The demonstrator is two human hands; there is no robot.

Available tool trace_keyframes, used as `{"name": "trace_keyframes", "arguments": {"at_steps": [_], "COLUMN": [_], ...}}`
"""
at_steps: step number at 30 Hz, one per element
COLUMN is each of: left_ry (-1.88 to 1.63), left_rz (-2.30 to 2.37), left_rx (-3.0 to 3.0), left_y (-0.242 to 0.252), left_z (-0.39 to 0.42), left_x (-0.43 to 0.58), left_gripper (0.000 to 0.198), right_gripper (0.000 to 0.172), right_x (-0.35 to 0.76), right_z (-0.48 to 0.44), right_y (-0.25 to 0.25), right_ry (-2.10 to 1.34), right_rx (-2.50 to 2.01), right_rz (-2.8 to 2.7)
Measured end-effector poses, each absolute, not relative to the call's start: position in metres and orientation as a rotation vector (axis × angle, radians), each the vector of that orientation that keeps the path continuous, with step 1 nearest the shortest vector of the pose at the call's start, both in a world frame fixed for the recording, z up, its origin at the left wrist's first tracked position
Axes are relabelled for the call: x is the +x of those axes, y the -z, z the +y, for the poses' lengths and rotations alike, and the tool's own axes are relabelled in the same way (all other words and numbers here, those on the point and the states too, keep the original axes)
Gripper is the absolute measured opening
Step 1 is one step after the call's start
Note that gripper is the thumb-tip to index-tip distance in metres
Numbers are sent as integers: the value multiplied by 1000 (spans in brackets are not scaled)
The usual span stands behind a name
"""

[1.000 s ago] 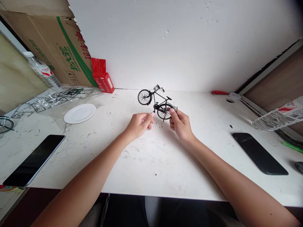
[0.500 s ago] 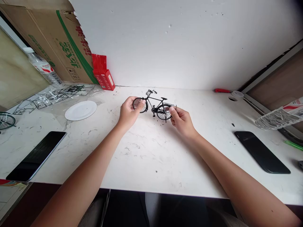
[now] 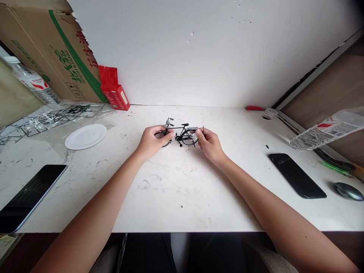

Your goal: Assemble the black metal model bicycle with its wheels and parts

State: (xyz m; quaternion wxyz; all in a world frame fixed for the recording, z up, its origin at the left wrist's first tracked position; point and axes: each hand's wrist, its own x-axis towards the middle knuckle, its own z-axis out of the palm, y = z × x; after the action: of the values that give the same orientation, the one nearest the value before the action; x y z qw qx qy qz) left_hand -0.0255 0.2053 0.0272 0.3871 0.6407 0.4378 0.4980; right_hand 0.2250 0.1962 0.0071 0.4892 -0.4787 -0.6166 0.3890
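Observation:
A small black model bicycle [image 3: 185,134] stands upright between my two hands over the middle of the white table, its silver handlebar at the left and its saddle on top. My left hand [image 3: 155,141] pinches the front wheel, thumb in front and fingers behind it. At the rear end, my right hand [image 3: 209,142] grips the back wheel and rack between thumb and fingers. Parts of both wheels are hidden by the fingers.
On the left of the table [image 3: 170,189] lie a paper plate [image 3: 85,136], a phone [image 3: 31,197], plastic part frames, a bottle [image 3: 32,81] and a red box [image 3: 115,94]. Another phone [image 3: 297,175], a mouse [image 3: 348,191] and a bottle [image 3: 330,127] are at the right.
The view has turned to the right. The bicycle, still in both hands, sits slightly lower, and its front wheel and handlebar are turned. The mouse now shows fully.

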Motion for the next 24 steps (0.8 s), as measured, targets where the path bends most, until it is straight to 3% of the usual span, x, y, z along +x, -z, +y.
{"name": "trace_keyframes", "arguments": {"at_steps": [11,24], "left_ry": [-1261,-1313], "left_rz": [1132,1099], "left_rx": [1681,1508], "left_y": [-21,-25], "left_z": [201,200], "left_x": [-20,-16], "left_gripper": [36,36], "right_gripper": [47,51], "right_x": [222,220], "right_z": [192,190], "right_y": [-9,-3], "right_ry": [-795,-740], "right_rx": [-1203,-1296], "right_rz": [-1571,-1609]}}
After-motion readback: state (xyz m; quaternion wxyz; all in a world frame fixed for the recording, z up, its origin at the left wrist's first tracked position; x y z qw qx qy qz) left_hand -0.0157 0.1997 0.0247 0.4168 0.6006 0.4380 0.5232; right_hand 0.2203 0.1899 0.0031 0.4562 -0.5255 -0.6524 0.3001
